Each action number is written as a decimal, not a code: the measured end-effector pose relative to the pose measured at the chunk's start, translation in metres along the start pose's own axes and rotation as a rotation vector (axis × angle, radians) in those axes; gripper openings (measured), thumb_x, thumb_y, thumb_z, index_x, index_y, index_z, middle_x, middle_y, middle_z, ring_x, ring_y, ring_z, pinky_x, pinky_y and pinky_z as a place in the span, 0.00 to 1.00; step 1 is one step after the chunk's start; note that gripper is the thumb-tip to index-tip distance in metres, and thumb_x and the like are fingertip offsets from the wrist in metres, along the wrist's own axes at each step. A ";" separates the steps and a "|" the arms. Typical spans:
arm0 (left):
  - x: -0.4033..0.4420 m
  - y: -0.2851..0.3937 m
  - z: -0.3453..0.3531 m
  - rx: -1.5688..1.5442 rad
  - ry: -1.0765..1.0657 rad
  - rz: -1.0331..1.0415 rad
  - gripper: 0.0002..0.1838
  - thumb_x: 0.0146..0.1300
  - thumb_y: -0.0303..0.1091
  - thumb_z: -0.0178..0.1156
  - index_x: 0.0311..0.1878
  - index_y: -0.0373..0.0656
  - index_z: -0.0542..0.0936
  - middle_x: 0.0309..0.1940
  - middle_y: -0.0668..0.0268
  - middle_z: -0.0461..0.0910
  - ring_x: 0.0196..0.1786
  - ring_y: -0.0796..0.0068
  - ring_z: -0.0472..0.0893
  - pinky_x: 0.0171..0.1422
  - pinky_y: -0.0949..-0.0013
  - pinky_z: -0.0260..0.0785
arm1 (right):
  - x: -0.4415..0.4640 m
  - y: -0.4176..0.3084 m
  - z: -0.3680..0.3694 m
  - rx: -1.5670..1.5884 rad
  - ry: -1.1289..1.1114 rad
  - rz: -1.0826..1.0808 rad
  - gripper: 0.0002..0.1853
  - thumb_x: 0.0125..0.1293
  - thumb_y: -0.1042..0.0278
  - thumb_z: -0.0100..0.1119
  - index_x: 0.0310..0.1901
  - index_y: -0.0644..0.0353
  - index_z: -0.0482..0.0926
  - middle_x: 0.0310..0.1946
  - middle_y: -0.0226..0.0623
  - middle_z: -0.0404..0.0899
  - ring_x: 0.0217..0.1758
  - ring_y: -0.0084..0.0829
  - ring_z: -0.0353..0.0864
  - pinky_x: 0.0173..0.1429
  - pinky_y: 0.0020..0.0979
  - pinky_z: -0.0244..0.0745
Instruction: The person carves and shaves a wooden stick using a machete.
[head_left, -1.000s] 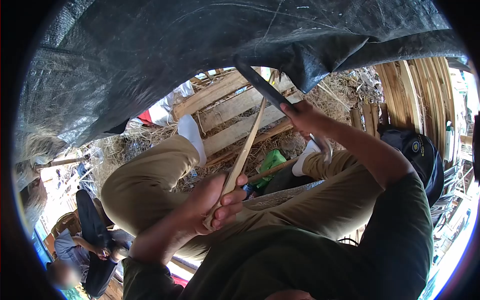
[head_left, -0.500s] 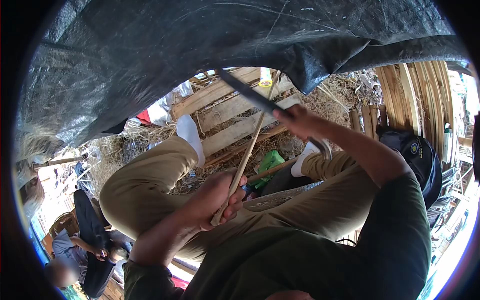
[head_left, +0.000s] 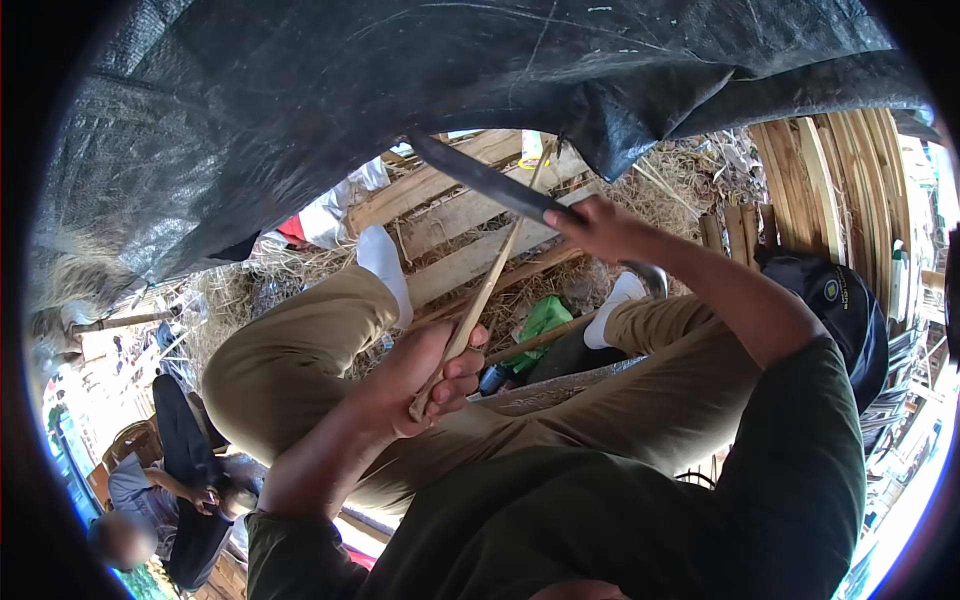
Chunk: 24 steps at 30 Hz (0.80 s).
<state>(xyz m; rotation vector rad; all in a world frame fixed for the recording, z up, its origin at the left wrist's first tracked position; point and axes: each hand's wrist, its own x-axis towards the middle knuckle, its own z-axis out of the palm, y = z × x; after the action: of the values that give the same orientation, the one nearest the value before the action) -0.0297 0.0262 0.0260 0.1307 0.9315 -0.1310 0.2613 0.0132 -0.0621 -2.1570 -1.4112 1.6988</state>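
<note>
My left hand (head_left: 424, 382) is closed around the lower part of a thin, pale wooden stick (head_left: 492, 275), which slants up and to the right, away from me. In my right hand (head_left: 606, 232) is a machete (head_left: 475, 178), its dark blade pointing up and to the left. The blade crosses the upper part of the stick in view; whether it touches the wood I cannot tell. Beneath both hands are my legs in tan trousers (head_left: 300, 335), spread apart, with white socks (head_left: 380, 265) on the feet.
Dark plastic sheeting (head_left: 400, 70) hangs low ahead. Wooden slats (head_left: 450, 222) lie over straw beyond my feet. A green plastic bag (head_left: 545, 320) is between my legs. Upright planks (head_left: 845, 190) and a black backpack (head_left: 835, 310) are at right. Another person (head_left: 150, 500) sits at lower left.
My left hand and the stick have shifted slightly up and to the left. The machete has moved a little left, its blade still crossing the stick in view.
</note>
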 end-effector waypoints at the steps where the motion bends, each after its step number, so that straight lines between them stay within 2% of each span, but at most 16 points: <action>1: 0.001 -0.001 -0.001 0.007 0.002 0.006 0.06 0.73 0.38 0.44 0.40 0.50 0.67 0.15 0.78 0.61 0.10 0.85 0.61 0.08 0.77 0.55 | 0.008 0.003 -0.004 -0.024 0.004 0.038 0.36 0.72 0.33 0.43 0.47 0.67 0.78 0.15 0.29 0.70 0.13 0.23 0.71 0.17 0.31 0.70; 3: 0.003 0.000 0.001 0.004 0.001 -0.008 0.06 0.73 0.38 0.44 0.40 0.50 0.67 0.15 0.78 0.61 0.10 0.86 0.61 0.08 0.77 0.55 | 0.000 -0.001 0.006 0.061 0.069 0.069 0.33 0.73 0.34 0.44 0.43 0.65 0.78 0.14 0.29 0.69 0.12 0.24 0.71 0.17 0.32 0.69; 7: 0.002 -0.003 0.005 -0.006 0.062 -0.004 0.08 0.74 0.39 0.45 0.39 0.50 0.71 0.14 0.79 0.62 0.08 0.87 0.63 0.07 0.80 0.58 | -0.022 -0.027 0.013 -0.032 -0.100 -0.055 0.33 0.74 0.35 0.42 0.35 0.63 0.78 0.14 0.30 0.72 0.11 0.25 0.70 0.17 0.32 0.70; 10: 0.007 -0.002 -0.001 -0.036 0.017 0.001 0.09 0.74 0.39 0.45 0.38 0.50 0.71 0.14 0.79 0.62 0.08 0.87 0.62 0.07 0.80 0.58 | 0.005 0.001 -0.003 -0.091 0.018 -0.041 0.34 0.74 0.35 0.41 0.34 0.65 0.78 0.14 0.31 0.73 0.12 0.26 0.71 0.18 0.32 0.71; 11: 0.005 -0.003 -0.001 -0.061 0.002 -0.006 0.09 0.74 0.39 0.45 0.39 0.49 0.71 0.14 0.78 0.62 0.08 0.87 0.63 0.07 0.80 0.58 | 0.010 0.009 -0.007 -0.046 0.070 -0.017 0.35 0.74 0.35 0.42 0.36 0.67 0.79 0.15 0.32 0.73 0.14 0.26 0.74 0.19 0.32 0.73; 14: 0.001 0.001 -0.001 -0.117 -0.050 -0.015 0.09 0.75 0.38 0.44 0.39 0.49 0.71 0.14 0.78 0.62 0.08 0.86 0.63 0.07 0.80 0.58 | -0.010 0.000 0.018 0.091 0.036 0.002 0.35 0.74 0.35 0.44 0.41 0.69 0.79 0.16 0.32 0.73 0.16 0.26 0.75 0.19 0.34 0.73; 15: -0.002 -0.001 0.000 -0.127 -0.066 -0.022 0.08 0.74 0.38 0.44 0.40 0.48 0.71 0.14 0.78 0.62 0.08 0.86 0.62 0.06 0.80 0.57 | -0.020 -0.008 0.026 0.089 0.022 -0.061 0.35 0.74 0.36 0.44 0.46 0.70 0.78 0.17 0.32 0.73 0.16 0.25 0.75 0.20 0.34 0.73; 19: 0.004 -0.002 0.002 -0.119 -0.011 0.000 0.08 0.74 0.38 0.45 0.40 0.49 0.71 0.14 0.78 0.62 0.08 0.86 0.62 0.06 0.80 0.56 | -0.004 -0.003 0.002 -0.013 -0.036 0.029 0.37 0.73 0.33 0.42 0.48 0.69 0.76 0.19 0.32 0.75 0.16 0.24 0.74 0.21 0.31 0.71; 23: 0.005 0.006 0.006 -0.101 -0.009 -0.017 0.08 0.74 0.38 0.45 0.39 0.49 0.71 0.14 0.78 0.62 0.08 0.86 0.62 0.06 0.80 0.55 | -0.001 -0.004 0.009 0.040 0.005 0.112 0.36 0.73 0.32 0.42 0.48 0.67 0.76 0.17 0.31 0.73 0.14 0.24 0.72 0.20 0.31 0.70; 24: 0.005 0.005 0.007 -0.099 0.004 -0.016 0.08 0.75 0.38 0.44 0.39 0.49 0.71 0.14 0.78 0.62 0.08 0.86 0.62 0.06 0.80 0.55 | -0.008 -0.009 0.016 0.052 -0.026 0.060 0.36 0.73 0.32 0.42 0.47 0.67 0.76 0.16 0.31 0.73 0.14 0.24 0.72 0.19 0.31 0.70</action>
<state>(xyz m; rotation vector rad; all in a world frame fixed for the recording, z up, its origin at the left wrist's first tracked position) -0.0203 0.0295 0.0264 0.0315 0.9415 -0.0993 0.2437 0.0055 -0.0577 -2.1788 -1.3056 1.7694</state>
